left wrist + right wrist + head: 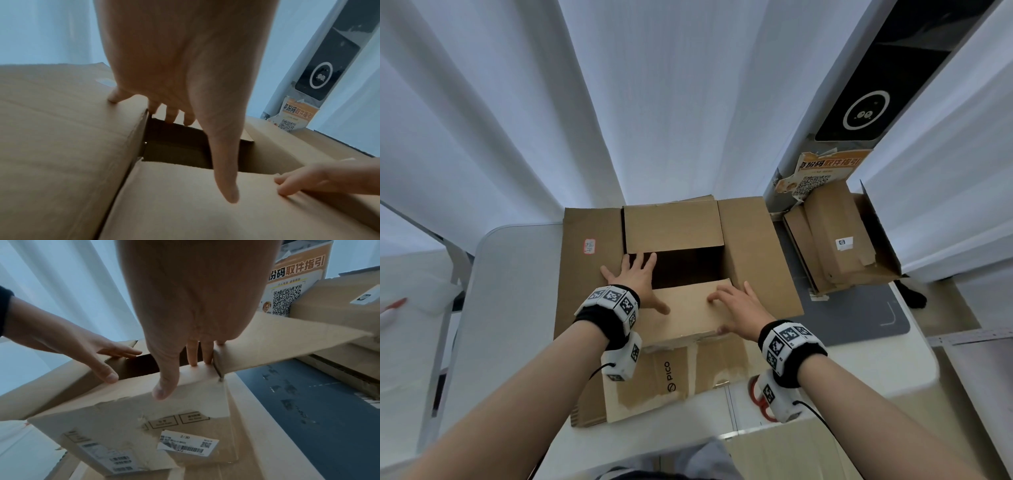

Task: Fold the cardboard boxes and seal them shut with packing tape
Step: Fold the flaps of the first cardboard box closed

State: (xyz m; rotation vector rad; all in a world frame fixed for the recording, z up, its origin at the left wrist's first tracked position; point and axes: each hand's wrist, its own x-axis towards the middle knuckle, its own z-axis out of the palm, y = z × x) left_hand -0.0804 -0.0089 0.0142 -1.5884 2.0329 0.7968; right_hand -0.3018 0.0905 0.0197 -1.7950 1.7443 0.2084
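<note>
while both hands lie flat on the open cardboard box, nothing is gripped. going l to r:

left hand: fingers straight and spread wide. little finger + thumb ends press cardboard, middle fingertips hang over the dark opening, just past the left flap edge. thumb tip lies on the near flap.

near flap: folded down under both thumbs, looks roughly level. far flap beyond the fingertips, also folded in, w/ a dark gap between the two.

right hand: fingers straight, closer together, tips at the near flap's far right corner, beside the right flap, which sticks out sideways and is not folded in.

box sits on the white table on top of flattened cardboard, right in front of the person.

handling, my read: empty corrugated box, so light and likely to slide if pushed sideways. panels stiff, bend only at the creases. torn paper + old labels on the near wall, so prob reused and edges may be soft. best hold: palms flat on short flaps, then take each long flap by its free outer edge and swing it over.

to the right of the right hand: more boxes and a dark mat. red scissors under the right wrist. no tape roll seen.
</note>
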